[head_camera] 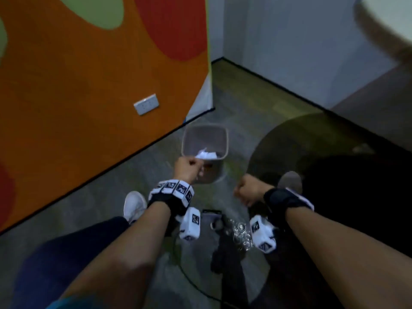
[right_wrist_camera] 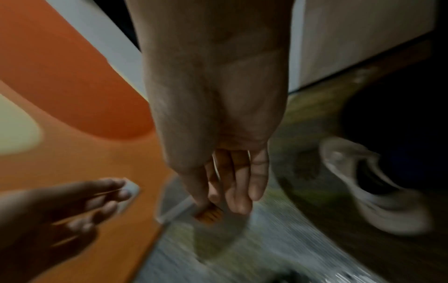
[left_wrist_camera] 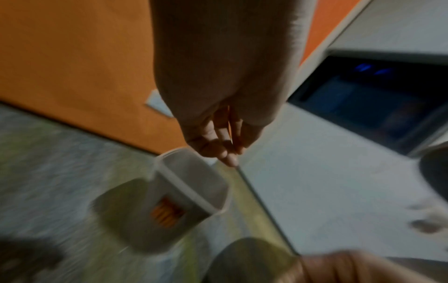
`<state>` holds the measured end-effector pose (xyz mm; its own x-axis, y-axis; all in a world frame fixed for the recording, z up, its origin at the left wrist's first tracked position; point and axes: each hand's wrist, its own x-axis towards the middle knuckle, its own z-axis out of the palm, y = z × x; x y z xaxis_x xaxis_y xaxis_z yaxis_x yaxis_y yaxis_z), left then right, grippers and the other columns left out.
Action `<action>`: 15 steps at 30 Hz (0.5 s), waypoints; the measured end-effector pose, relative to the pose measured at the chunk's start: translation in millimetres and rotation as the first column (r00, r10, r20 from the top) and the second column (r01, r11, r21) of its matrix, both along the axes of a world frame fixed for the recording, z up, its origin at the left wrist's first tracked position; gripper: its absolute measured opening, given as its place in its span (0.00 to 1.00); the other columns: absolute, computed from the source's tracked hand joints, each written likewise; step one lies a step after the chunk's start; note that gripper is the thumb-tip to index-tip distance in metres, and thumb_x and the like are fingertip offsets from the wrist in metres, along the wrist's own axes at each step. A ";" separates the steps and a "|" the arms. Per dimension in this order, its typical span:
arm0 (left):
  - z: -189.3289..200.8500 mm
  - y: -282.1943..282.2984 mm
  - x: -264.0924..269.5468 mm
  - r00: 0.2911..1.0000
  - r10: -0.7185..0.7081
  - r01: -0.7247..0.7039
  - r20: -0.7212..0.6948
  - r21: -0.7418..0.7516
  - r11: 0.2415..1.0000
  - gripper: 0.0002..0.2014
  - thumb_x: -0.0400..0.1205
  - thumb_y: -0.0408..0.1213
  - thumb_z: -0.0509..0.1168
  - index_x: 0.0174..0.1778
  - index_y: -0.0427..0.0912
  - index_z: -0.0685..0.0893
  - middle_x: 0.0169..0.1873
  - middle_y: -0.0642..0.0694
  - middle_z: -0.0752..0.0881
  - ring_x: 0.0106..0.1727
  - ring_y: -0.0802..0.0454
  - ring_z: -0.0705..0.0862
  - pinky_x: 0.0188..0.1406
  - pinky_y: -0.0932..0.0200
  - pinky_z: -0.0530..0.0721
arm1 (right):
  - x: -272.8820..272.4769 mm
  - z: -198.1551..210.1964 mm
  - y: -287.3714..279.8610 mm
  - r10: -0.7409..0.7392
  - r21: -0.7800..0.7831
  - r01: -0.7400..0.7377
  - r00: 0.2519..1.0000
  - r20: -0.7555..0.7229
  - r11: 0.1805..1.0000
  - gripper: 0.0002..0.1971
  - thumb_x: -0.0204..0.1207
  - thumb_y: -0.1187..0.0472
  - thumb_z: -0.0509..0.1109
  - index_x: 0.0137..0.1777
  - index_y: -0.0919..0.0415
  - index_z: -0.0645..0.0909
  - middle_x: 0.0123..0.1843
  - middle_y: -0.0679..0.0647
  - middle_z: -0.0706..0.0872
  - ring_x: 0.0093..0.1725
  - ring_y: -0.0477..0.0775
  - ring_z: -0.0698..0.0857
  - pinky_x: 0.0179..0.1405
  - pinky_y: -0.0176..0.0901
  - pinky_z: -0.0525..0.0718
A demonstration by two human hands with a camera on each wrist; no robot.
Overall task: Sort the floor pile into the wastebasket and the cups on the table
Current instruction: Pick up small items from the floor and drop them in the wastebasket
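Observation:
A pale wastebasket (head_camera: 185,139) stands on the carpet by the orange wall, with crumpled white paper (head_camera: 206,154) inside. My left hand (head_camera: 188,166) hangs over its near rim. In the left wrist view the left hand (left_wrist_camera: 225,151) has loosely drooping fingers and nothing shows in them, above the wastebasket (left_wrist_camera: 194,183). My right hand (head_camera: 245,190) hovers lower right of the basket. The right wrist view shows that hand (right_wrist_camera: 232,199) with relaxed, nearly straight fingers, holding nothing. The floor pile lies under my wrists: shiny metal rings (head_camera: 242,233) and dark items (head_camera: 223,248). No cups are in view.
The orange wall with a socket plate (head_camera: 146,104) runs along the left. A dark round table base (head_camera: 289,139) lies right of the basket, and a blurred tabletop edge (head_camera: 383,34) shows at top right. My white shoe (head_camera: 133,205) and other shoe (head_camera: 289,179) flank the pile.

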<state>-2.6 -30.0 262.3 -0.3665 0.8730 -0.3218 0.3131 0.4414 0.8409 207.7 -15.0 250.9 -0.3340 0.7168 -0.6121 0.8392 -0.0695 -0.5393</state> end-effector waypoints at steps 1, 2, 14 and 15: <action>-37.3 -14.1 -7.4 0.999 0.034 -0.029 0.038 -0.108 0.994 0.10 0.81 0.27 0.65 0.34 0.34 0.86 0.25 0.41 0.84 0.20 0.55 0.80 0.19 0.67 0.74 | -2.2 -35.9 -9.4 0.030 -0.065 -0.026 0.998 0.057 0.998 0.06 0.76 0.65 0.71 0.42 0.69 0.85 0.28 0.58 0.85 0.25 0.53 0.83 0.24 0.42 0.82; -74.5 -27.7 -14.3 0.996 0.072 -0.058 0.057 -0.213 0.975 0.10 0.81 0.27 0.64 0.35 0.33 0.86 0.25 0.40 0.84 0.18 0.54 0.79 0.20 0.65 0.74 | -3.9 -67.0 -16.5 0.063 -0.110 -0.053 0.994 0.091 0.993 0.05 0.75 0.66 0.71 0.38 0.65 0.83 0.23 0.53 0.83 0.22 0.49 0.82 0.24 0.40 0.81; -279.5 -46.4 -10.9 0.959 -0.264 0.180 -0.099 -0.505 0.844 0.09 0.81 0.35 0.64 0.48 0.40 0.90 0.46 0.41 0.90 0.51 0.44 0.88 0.53 0.54 0.85 | -39.3 -271.7 -24.1 -0.048 -0.168 0.067 0.992 0.115 0.983 0.08 0.75 0.60 0.74 0.50 0.64 0.87 0.46 0.60 0.89 0.50 0.60 0.88 0.44 0.41 0.78; -288.3 -43.6 -7.8 0.964 -0.252 0.178 -0.086 -0.495 0.851 0.08 0.81 0.33 0.65 0.46 0.38 0.90 0.45 0.40 0.90 0.49 0.44 0.88 0.51 0.53 0.85 | -43.1 -283.9 -25.1 -0.095 -0.138 0.109 0.990 0.102 0.984 0.10 0.74 0.60 0.74 0.53 0.62 0.86 0.49 0.60 0.89 0.51 0.61 0.88 0.45 0.40 0.78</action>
<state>-10.4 -73.6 -26.0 -0.2617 0.6864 -0.6785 0.5466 0.6848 0.4819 164.6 -40.1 -33.0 -0.1993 0.6468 -0.7362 0.8707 -0.2279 -0.4359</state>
